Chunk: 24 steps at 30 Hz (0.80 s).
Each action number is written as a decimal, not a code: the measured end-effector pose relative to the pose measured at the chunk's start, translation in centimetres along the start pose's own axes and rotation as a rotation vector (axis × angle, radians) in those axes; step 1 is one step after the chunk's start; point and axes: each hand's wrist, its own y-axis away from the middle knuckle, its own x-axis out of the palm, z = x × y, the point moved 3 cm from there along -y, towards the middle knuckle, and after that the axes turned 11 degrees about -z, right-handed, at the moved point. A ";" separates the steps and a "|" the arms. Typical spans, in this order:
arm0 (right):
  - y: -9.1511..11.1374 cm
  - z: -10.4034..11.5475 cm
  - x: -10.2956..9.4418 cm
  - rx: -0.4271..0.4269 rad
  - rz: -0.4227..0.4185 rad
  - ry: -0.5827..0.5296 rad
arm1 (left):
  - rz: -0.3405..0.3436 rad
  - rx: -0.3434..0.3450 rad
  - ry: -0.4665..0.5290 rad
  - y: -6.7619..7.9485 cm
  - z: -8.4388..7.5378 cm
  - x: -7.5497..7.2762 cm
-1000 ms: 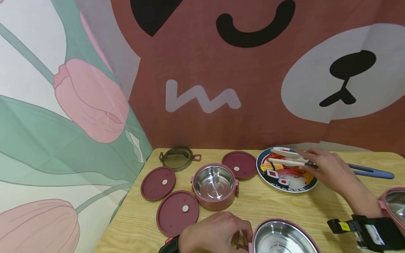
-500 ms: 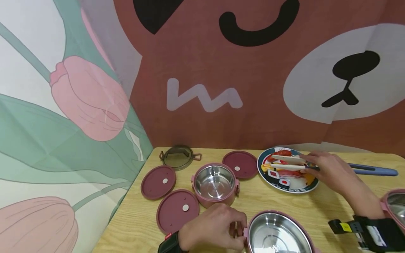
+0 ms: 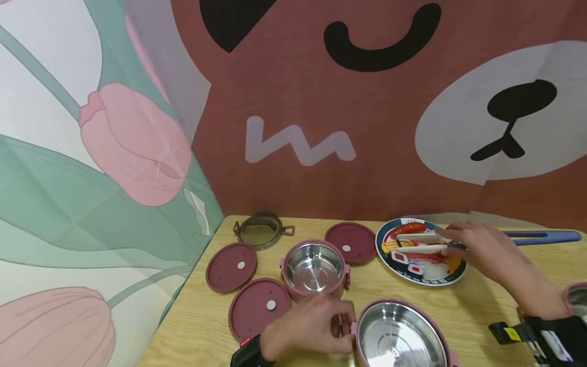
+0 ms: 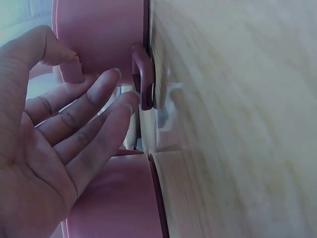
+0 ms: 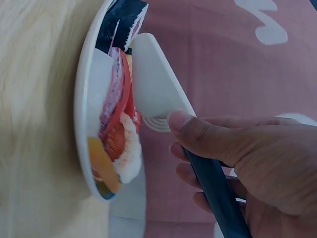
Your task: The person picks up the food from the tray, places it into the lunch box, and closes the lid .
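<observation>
My left hand (image 3: 316,323) pinches the pink tab (image 4: 72,70) at the rim of a large pink steel-lined lunch container (image 3: 396,334) at the front. Its other fingers lie under the tab, near a dark pink clasp (image 4: 144,79). My right hand (image 3: 486,250) grips blue-handled tongs (image 3: 548,238) with white tips. They stand parted over a navy-rimmed plate (image 3: 431,280), around a yellow food piece (image 3: 395,245). Beside it lie a red sausage-shaped piece (image 3: 408,228), black-wrapped rolls (image 3: 400,258) and a shrimp-like piece (image 5: 128,153).
A smaller pink container (image 3: 316,270) stands behind my left hand. Dark red round lids (image 3: 231,267) lie to the left and back, near a brown translucent lid (image 3: 260,232) with handles. Another pink container (image 3: 577,298) stands at the right edge. A printed cloth (image 3: 298,188) hangs behind the table.
My left hand has shifted the large container away from me and slightly left. The tongs' tips have moved from over the red piece toward me, to the yellow piece.
</observation>
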 end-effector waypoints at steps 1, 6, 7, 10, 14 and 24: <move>-0.2 0.1 -0.3 -0.013 0.002 0.013 | -0.007 -0.005 -0.005 0.0 0.1 -0.1; -0.9 0.6 -1.1 -0.030 0.030 0.082 | -0.020 -0.027 -0.021 0.0 0.2 -0.4; -1.1 0.7 -1.1 -0.026 0.041 0.093 | -0.018 -0.031 -0.025 0.0 0.2 -0.4; -1.4 1.0 -1.1 -0.041 0.056 0.122 | -0.028 -0.036 -0.032 0.0 0.2 -0.3; -1.9 1.3 -1.4 -0.080 0.055 0.153 | -0.049 -0.030 -0.052 0.2 0.1 -0.1; -4.3 2.5 -2.1 -0.113 0.107 0.222 | -0.034 -0.042 -0.031 0.3 -0.1 0.1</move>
